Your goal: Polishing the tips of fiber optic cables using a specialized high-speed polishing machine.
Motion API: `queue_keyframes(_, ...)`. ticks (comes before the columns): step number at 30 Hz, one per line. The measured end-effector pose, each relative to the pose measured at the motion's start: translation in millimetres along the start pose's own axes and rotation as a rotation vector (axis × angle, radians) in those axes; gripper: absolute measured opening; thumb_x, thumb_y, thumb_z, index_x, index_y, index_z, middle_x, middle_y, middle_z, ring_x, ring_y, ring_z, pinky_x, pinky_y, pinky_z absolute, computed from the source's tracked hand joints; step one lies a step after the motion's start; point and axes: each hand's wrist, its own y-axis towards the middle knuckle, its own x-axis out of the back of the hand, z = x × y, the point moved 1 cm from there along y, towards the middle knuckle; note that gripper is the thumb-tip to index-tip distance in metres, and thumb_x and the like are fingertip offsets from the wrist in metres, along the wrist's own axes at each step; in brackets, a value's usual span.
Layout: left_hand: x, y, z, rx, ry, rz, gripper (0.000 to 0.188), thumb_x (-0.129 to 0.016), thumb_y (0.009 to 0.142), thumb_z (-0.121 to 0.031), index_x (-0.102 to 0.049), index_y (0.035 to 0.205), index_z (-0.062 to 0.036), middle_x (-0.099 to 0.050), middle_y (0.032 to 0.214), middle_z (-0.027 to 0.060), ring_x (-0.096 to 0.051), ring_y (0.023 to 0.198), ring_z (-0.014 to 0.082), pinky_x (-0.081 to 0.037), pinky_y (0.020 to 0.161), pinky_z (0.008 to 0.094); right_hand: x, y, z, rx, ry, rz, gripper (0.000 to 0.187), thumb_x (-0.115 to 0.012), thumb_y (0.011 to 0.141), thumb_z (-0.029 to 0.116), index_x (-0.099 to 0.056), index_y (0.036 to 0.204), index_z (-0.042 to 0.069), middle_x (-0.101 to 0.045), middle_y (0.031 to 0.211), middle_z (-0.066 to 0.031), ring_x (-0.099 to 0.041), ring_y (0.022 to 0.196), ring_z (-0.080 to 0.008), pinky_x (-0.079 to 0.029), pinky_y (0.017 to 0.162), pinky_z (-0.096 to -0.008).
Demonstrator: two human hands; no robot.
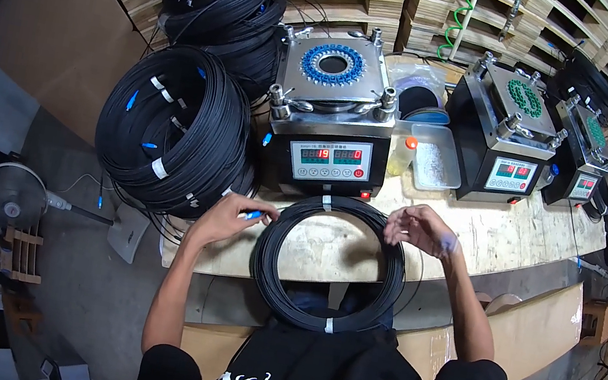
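Note:
A coil of black cable (268,257), bound with white tape, rests partly on the table's front edge and partly over my lap. At its upper left, my left hand (226,218) is closed on a blue cable connector (250,215). My right hand (421,229) hovers by the coil's upper right side, fingers curled but apart, with nothing visible in them. Just beyond the coil stands a black and steel benchtop machine (332,167) with a lit red display. Its top plate carries a ring of blue connectors (333,64).
To the left, a large stack of black cable coils (192,130) rises beside the machine. Two similar machines (507,144) with green pieces on top stand at right. Between them sit a clear tray (435,168) and an orange-capped bottle (402,157). A fan (13,200) stands far left.

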Motion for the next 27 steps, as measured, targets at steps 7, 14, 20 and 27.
queue_keyframes(7,18.5,-34.7,6.1,0.028,-0.272,0.296,0.045,-0.056,0.088,0.003,-0.062,0.133,0.0004,-0.071,0.121,0.0121,-0.066,0.112,0.0192,-0.049,0.099,0.0295,-12.1,-13.5,48.8,-0.202,-0.723,-0.142,0.024,-0.066,0.094,0.004,-0.062,0.117,-0.002,-0.072,0.093,-0.0088,-0.066,0.072,-0.0117,-0.055,0.063,-0.0270)
queue_keyframes(14,11.8,-16.9,14.8,0.147,-0.097,0.243,0.035,-0.059,0.097,-0.010,-0.064,0.130,-0.0018,-0.073,0.114,0.0101,-0.068,0.093,0.0130,-0.052,0.085,0.0282,14.4,17.7,22.9,0.076,-1.241,-0.325,0.029,-0.057,0.087,-0.009,-0.067,0.113,-0.003,-0.072,0.088,-0.0120,-0.067,0.078,-0.0163,-0.054,0.069,-0.0303)
queue_keyframes(20,-19.4,-7.3,45.3,-0.070,0.660,-0.276,0.027,-0.056,0.089,-0.001,-0.067,0.114,-0.0021,-0.069,0.100,0.0160,-0.068,0.095,0.0373,-0.054,0.079,0.0483,28.3,21.2,3.6,0.190,-1.612,-0.328,0.023,-0.065,0.083,-0.002,-0.072,0.104,-0.003,-0.072,0.096,-0.0209,-0.068,0.089,-0.0380,-0.055,0.080,-0.0411)
queue_keyframes(27,-57.1,22.9,69.4,0.013,0.658,-0.383,0.033,-0.051,0.086,0.006,-0.065,0.115,-0.0016,-0.066,0.108,0.0203,-0.067,0.095,0.0402,-0.054,0.080,0.0486,28.6,29.0,-22.4,0.266,-1.725,-0.637,0.016,-0.064,0.087,0.009,-0.074,0.100,0.005,-0.066,0.097,-0.0150,-0.064,0.097,-0.0355,-0.053,0.082,-0.0436)
